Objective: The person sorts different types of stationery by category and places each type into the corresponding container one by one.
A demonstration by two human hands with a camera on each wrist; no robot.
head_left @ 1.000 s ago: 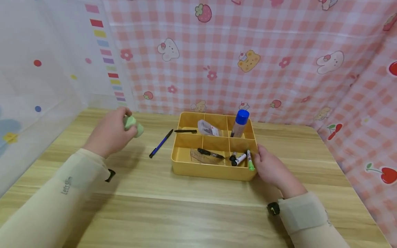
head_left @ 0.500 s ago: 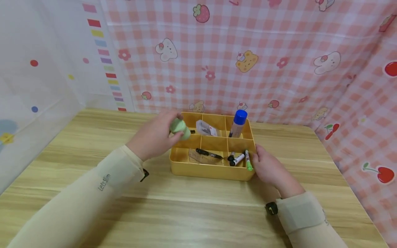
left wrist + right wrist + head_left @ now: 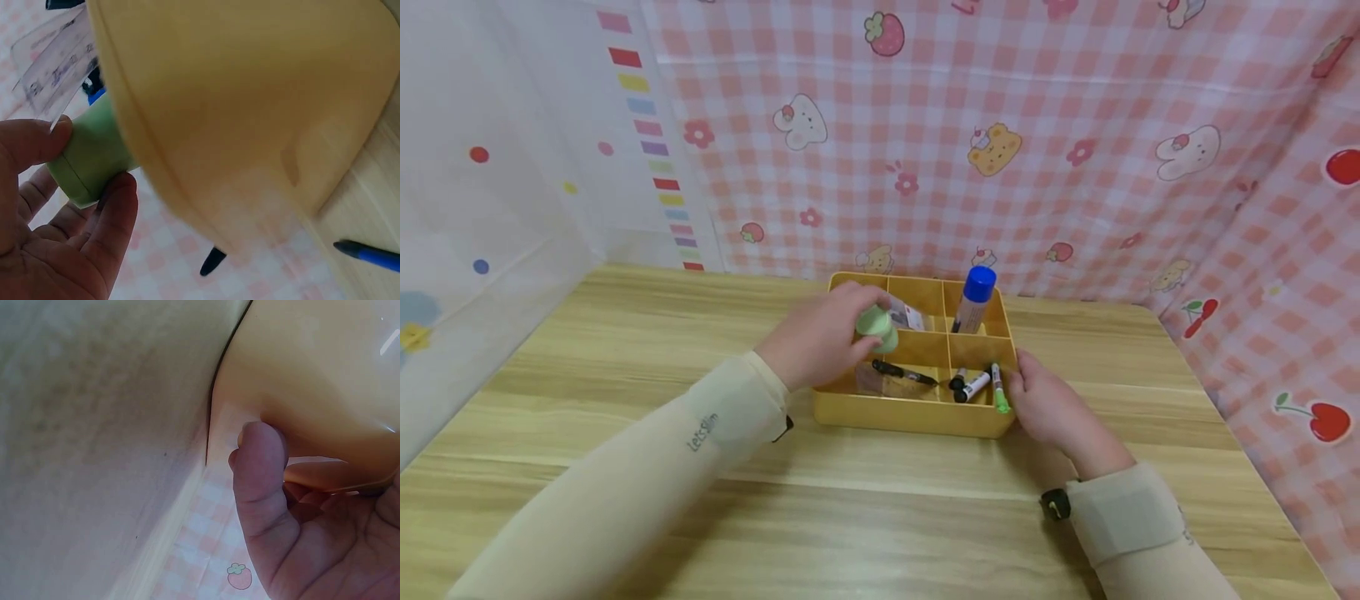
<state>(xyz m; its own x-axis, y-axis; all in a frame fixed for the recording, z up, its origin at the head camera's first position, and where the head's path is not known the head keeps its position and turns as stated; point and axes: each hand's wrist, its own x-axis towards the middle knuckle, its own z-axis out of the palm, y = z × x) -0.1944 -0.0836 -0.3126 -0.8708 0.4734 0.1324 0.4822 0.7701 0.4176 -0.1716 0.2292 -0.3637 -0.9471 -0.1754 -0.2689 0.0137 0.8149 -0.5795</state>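
My left hand (image 3: 820, 337) holds a pale green rounded object (image 3: 874, 325) between thumb and fingers, over the left compartments of a yellow divided organizer box (image 3: 910, 415). In the left wrist view the green object (image 3: 87, 150) is a smooth, stubby piece with a seam, partly hidden by the box wall (image 3: 250, 106); its kind cannot be told. My right hand (image 3: 1056, 408) grips the box's right end. In the right wrist view its fingers (image 3: 259, 462) curl at the box's lower side.
Inside the box are a blue-capped glue stick (image 3: 974, 300), a clear plastic case (image 3: 910, 315), a black pen (image 3: 904, 372) and small markers (image 3: 974, 386). On the table lies a blue pen (image 3: 375, 255). A black pen end (image 3: 212, 261) sticks out past the box rim.
My left hand has carried the green object rightward from over the table to over the box. The arm now covers the blue pen in the head view. My right hand stays on the box.
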